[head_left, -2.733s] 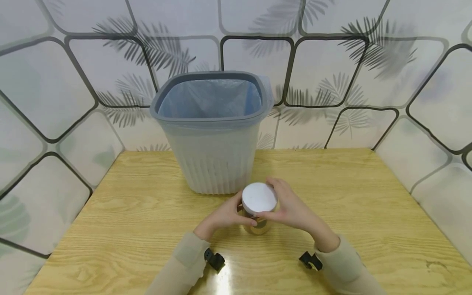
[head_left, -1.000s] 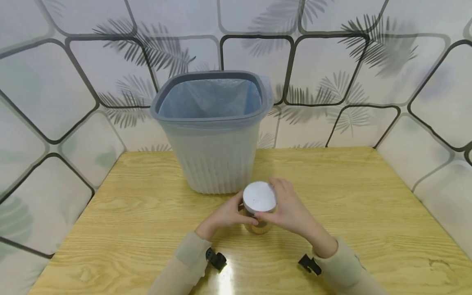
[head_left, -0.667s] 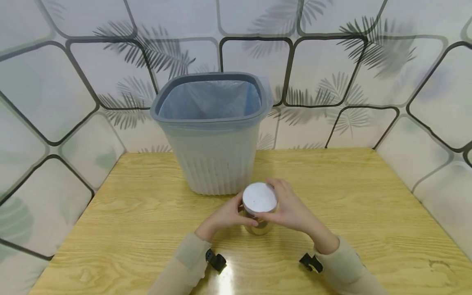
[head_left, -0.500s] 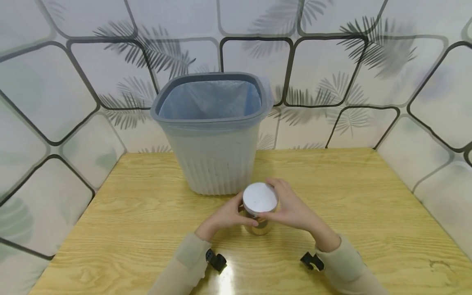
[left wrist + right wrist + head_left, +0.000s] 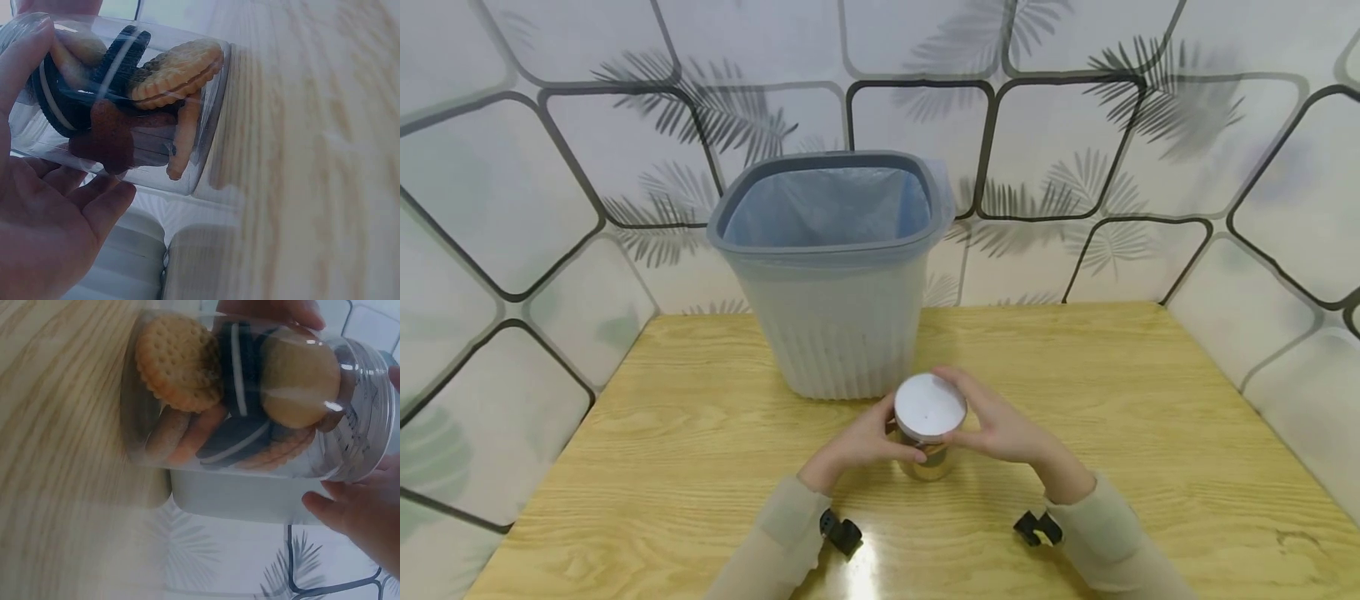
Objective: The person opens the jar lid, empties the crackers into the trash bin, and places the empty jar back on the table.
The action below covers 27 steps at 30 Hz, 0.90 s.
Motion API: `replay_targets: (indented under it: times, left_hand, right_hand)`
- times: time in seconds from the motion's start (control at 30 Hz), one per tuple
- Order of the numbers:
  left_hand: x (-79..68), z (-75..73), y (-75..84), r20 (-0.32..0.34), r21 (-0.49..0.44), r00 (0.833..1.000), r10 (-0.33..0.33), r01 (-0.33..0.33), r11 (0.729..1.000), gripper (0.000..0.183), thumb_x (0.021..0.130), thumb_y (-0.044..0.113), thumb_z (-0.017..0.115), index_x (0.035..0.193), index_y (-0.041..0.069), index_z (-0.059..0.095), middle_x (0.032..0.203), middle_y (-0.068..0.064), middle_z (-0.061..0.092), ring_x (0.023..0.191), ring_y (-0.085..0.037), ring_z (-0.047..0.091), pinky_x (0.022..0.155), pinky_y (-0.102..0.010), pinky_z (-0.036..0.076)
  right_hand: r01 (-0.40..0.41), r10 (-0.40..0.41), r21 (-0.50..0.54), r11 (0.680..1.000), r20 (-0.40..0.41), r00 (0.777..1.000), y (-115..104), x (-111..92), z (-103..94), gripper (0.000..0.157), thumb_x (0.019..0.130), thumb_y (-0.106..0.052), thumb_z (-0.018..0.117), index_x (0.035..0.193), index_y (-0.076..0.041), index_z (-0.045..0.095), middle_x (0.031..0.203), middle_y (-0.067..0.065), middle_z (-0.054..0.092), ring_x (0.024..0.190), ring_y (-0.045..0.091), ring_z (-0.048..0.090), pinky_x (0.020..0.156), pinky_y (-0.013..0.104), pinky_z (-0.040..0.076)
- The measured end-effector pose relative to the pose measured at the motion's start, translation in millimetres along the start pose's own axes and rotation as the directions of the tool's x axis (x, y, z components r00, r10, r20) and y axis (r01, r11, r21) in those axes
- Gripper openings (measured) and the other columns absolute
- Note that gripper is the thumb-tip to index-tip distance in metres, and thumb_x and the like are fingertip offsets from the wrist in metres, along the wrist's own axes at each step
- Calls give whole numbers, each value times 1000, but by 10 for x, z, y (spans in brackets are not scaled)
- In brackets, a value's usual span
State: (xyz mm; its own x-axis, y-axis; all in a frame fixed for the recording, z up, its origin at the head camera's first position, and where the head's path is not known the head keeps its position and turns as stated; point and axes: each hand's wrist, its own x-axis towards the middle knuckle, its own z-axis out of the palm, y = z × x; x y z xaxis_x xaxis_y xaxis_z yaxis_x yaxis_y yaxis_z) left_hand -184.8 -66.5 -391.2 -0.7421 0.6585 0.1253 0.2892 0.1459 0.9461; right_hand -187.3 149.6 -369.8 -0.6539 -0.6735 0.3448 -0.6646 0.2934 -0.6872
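Up close, the left hand (image 5: 861,440) grips a clear jar (image 5: 931,467) while the right hand (image 5: 1011,427) holds its white lid (image 5: 930,405) (biscuits (image 5: 178,75) crowd inside); the jar stands upright on the wooden table (image 5: 1075,375), with a lined bin (image 5: 842,333) just behind and a leaf-patterned wall (image 5: 1060,142) beyond.

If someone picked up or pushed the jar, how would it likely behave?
The jar shows no dents, so it's probably stiff. Its smooth, glossy sides may be slippery. Round and taller than wide, it could tip if pushed near the lid, then roll; the loosely piled cookies inside would likely shift.
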Motion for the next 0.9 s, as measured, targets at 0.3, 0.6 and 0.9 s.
replay_targets:
  times: [0.3,0.6,0.9]
  left_hand:
    - [-12,2,6,-16,1,1000,-16,16,1000,82,73,1,71,138,-1,20,135,-16,32,121,-28,34,97,-36,30]
    - [26,1,-181,-16,-1,1000,8,-8,1000,82,72,4,72,138,3,23,134,-11,34,120,-25,34,97,-37,31]
    - [59,-21,-326,-6,-13,999,49,-49,999,84,73,18,74,139,14,23,135,-2,34,121,-19,33,97,-38,30]
  right_hand:
    - [-170,145,-170,971,-146,979,-130,16,127,76,79,-25,66,131,10,24,130,29,30,116,40,34,90,52,35]
    - [-257,175,-320,912,-263,949,-264,37,234,80,70,-32,74,123,14,35,118,29,41,105,36,43,80,47,44]
    - [-245,138,-391,887,-282,949,-239,58,267,88,62,-41,76,122,10,38,115,24,45,101,32,44,78,45,44]
